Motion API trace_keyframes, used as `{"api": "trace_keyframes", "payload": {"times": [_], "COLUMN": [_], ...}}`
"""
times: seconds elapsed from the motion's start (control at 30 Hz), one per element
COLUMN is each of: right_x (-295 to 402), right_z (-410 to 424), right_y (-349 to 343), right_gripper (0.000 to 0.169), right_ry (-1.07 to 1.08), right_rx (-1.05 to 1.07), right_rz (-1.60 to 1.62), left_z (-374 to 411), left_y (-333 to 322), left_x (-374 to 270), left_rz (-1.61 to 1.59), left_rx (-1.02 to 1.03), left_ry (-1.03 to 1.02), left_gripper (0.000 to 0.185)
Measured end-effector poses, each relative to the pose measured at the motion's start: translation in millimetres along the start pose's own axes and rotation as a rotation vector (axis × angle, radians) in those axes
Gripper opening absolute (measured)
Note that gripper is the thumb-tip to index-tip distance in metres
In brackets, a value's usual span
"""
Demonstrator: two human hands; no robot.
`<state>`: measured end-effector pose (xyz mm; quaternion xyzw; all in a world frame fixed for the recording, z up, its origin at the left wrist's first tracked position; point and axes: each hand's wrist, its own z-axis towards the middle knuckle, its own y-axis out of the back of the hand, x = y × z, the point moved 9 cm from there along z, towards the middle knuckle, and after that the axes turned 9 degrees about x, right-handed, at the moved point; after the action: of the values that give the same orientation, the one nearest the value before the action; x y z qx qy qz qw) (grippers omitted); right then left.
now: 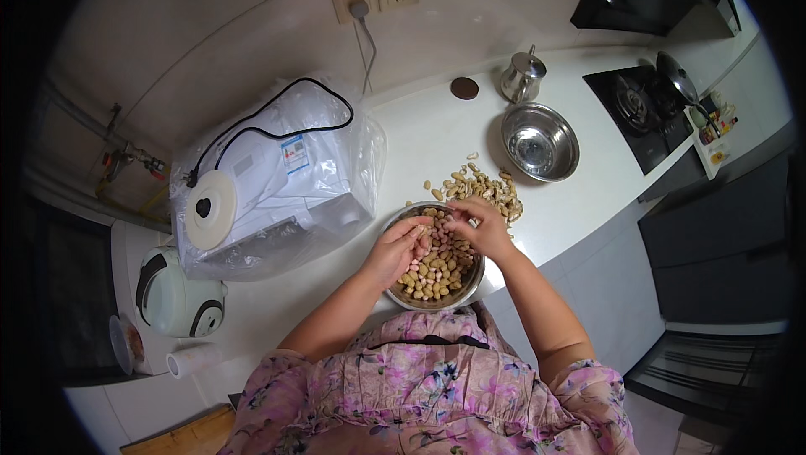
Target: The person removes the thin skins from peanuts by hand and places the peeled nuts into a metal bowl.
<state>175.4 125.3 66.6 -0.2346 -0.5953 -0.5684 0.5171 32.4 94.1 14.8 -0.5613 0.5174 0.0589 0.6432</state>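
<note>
A round metal bowl (476, 285) stands at the counter's front edge, holding unshelled peanuts (439, 271) and loose pink peanut kernels (443, 233). Over its left part is my left hand (395, 253), fingers curled around a peanut or piece of shell, with pink kernels at the palm. My right hand (485, 228) hovers above the bowl's upper right, thumb and forefinger close together; whether anything is between them cannot be told. Just beyond the bowl lies a pile of empty peanut shells (482, 187) on the white counter. An empty-looking stainless steel basin (540, 142) stands behind the pile.
A plastic-wrapped white appliance (271, 190) with a black cord and a round lid (211, 209) fills the left. A metal pot (524, 76), a brown disc (465, 88) and a gas hob (642, 115) are farther back. A pale green rice cooker (179, 294) sits lower left.
</note>
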Motion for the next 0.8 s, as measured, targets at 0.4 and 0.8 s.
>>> {"api": "trace_keyframes", "payload": {"times": [0.4, 0.8], "right_x": [17, 39], "right_z": [-4, -14], "right_y": [-37, -33], "right_gripper": [0.023, 0.021], "right_ry": [-0.048, -0.076], "right_rx": [0.066, -0.069], "right_rz": [0.333, 0.338], "left_z": [-3, -6], "left_y": [-20, -9], "left_x": [-25, -28], "left_rz": [0.480, 0.458], "left_rx": [0.058, -0.033], "left_ry": [-0.130, -0.211], "left_gripper": [0.030, 0.019]}}
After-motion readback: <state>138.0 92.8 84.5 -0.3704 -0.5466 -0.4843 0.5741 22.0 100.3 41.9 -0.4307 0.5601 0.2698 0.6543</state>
